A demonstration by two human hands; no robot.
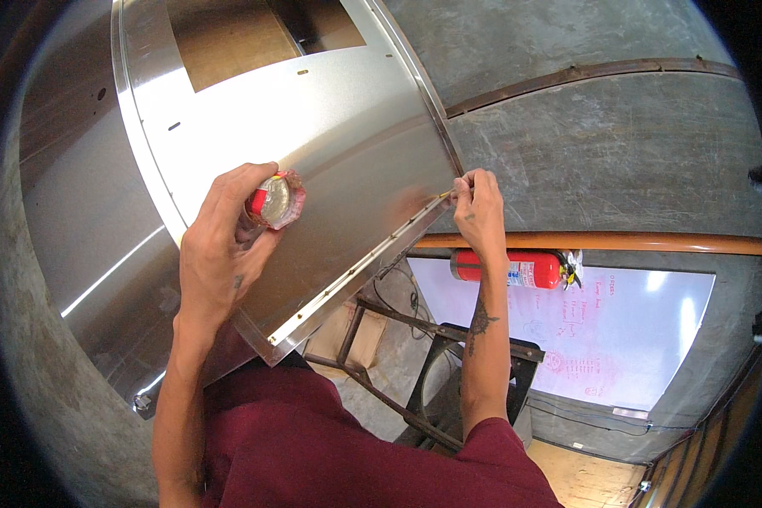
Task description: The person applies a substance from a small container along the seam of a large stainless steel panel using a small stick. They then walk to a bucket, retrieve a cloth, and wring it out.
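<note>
My left hand (220, 245) grips a red and clear tape measure (273, 200) and presses it against a large brushed steel sheet panel (330, 127). My right hand (478, 207) pinches the tip of the yellow tape blade (443, 196) at the panel's right edge, where a row of small holes runs along the folded flange (356, 273). Most of the blade is hidden behind my left hand and against the shiny metal.
A rectangular cutout (229, 38) opens near the panel's top. A red fire extinguisher (508, 268) lies by an orange pipe (601, 243) and a whiteboard (618, 330). A dark metal stand (432, 372) sits below on the concrete floor (601, 152).
</note>
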